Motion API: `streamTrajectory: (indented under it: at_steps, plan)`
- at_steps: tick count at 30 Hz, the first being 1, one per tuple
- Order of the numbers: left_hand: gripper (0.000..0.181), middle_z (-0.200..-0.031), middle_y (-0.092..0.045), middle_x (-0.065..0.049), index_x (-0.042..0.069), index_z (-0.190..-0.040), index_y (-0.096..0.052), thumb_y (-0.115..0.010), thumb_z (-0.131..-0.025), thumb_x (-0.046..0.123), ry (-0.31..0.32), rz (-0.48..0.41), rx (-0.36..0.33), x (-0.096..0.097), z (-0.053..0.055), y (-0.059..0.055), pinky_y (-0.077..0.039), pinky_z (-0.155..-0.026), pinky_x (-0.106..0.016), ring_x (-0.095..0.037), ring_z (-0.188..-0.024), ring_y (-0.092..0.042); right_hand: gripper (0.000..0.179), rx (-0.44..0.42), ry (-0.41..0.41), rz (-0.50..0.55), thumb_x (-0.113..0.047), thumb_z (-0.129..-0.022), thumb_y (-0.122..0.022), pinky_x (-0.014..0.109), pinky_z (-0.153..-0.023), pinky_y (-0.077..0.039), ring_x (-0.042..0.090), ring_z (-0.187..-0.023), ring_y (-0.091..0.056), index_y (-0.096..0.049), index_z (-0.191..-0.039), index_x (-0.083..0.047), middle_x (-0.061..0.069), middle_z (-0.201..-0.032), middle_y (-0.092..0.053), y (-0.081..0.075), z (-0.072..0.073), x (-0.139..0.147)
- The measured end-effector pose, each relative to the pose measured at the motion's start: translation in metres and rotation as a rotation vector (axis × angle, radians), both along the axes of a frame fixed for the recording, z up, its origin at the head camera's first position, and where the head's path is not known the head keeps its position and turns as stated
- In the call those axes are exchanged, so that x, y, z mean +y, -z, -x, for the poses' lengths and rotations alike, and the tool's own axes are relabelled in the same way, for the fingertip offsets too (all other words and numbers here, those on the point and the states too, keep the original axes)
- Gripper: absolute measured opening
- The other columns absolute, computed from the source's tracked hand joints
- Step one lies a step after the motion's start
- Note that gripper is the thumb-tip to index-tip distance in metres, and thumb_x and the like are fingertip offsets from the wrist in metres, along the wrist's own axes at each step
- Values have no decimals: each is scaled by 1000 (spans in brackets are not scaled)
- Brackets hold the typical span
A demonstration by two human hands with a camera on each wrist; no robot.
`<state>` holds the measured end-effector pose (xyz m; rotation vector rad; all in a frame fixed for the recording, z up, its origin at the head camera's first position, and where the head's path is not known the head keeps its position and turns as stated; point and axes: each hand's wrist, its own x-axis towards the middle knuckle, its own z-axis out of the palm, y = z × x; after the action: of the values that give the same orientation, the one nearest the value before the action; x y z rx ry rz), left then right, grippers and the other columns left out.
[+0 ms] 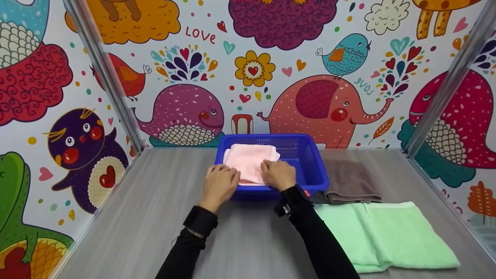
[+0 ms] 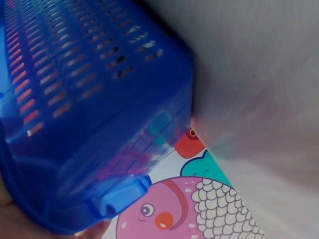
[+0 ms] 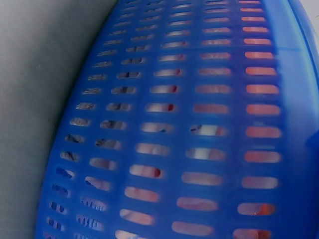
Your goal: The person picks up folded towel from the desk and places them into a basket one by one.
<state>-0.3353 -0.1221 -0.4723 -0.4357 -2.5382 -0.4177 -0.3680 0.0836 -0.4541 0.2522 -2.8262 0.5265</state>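
Observation:
A folded pink towel [image 1: 248, 161] lies in the left part of a blue plastic basket [image 1: 317, 182], partly over its front rim. My left hand [image 1: 220, 184] grips the towel's near left edge, right by the basket's front left corner. At the towel's right edge, my right hand [image 1: 279, 174] pinches the cloth with curled fingers. The left wrist view shows the basket's slotted wall [image 2: 99, 99], with part of the hand behind the rim at lower left. Only the slotted front wall [image 3: 169, 119] fills the right wrist view, so the right hand is hidden there.
To the right of the basket lies a folded brown towel [image 1: 350, 180], close against it. Nearer the front right is a larger, folded light green towel [image 1: 387, 236]. Cartoon-printed walls [image 1: 252, 108] and metal posts [image 1: 106, 73] bound the grey table [image 1: 147, 217].

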Motion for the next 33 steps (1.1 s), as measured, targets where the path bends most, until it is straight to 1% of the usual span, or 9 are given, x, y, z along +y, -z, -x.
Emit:
streamTrajectory:
  at_steps: [6,10,12,15,17,22,25,29,33]
  plan:
    - [35,-104,-77,-9,11,-98,-76,-51,-106,34,3,2,-10,0,2,2,-42,-108,-52,-33,-112,-66,32,68,25,-3,-37,-104,-54,60,-76,-56,42,-95,-72,-76,-115,-17,21,-102,-76,1,2,0]
    - [36,-104,-76,-10,11,-97,-75,-51,-106,37,9,-3,-11,0,2,2,-42,-108,-53,-33,-112,-65,35,150,75,-34,-40,-102,-57,58,-74,-56,44,-91,-71,-73,-119,-13,23,-102,-73,2,2,0]
    - [36,-103,-75,-10,12,-96,-74,-51,-106,37,11,-9,-12,0,1,2,-42,-109,-53,-33,-112,-65,38,192,93,-37,-40,-102,-59,57,-76,-56,43,-93,-69,-71,-126,-13,23,-106,-72,3,2,1]
    - [36,-103,-75,-10,12,-97,-74,-51,-106,38,14,-15,-15,-1,2,3,-41,-109,-53,-34,-112,-64,39,254,96,-26,-38,-100,-63,56,-79,-56,42,-97,-68,-71,-129,-14,21,-110,-71,2,-1,6]
    - [36,-103,-75,-10,12,-98,-74,-51,-106,38,18,-22,-17,-2,2,3,-40,-110,-54,-34,-112,-64,38,286,81,-7,-36,-98,-66,56,-80,-55,41,-97,-66,-72,-129,-14,19,-109,-70,1,-5,10]
    - [35,-103,-75,-10,12,-96,-75,-52,-105,37,9,-31,-10,-5,2,5,-40,-110,-53,-34,-112,-64,37,363,17,33,-35,-97,-69,53,-76,-53,38,-91,-64,-74,-127,-13,16,-102,-69,-8,-23,24]
    - [34,-102,-75,-9,12,-95,-74,-53,-105,37,7,-30,3,-5,3,5,-40,-110,-53,-34,-111,-64,37,408,-15,43,-34,-95,-72,51,-74,-52,36,-89,-63,-75,-125,-13,14,-99,-68,-14,-38,42]
    - [33,-101,-74,-9,13,-94,-74,-53,-105,37,11,-28,8,-3,4,5,-41,-109,-54,-34,-111,-65,37,433,-18,34,-33,-95,-74,51,-75,-52,35,-90,-63,-74,-126,-13,13,-101,-68,-18,-59,79]
    - [34,-102,-74,-10,13,-96,-75,-53,-105,38,4,-29,-8,-1,3,5,-41,-110,-55,-34,-111,-65,37,415,-11,28,-29,-94,-76,48,-70,-50,32,-85,-60,-74,-127,-12,12,-99,-67,-11,-81,124]
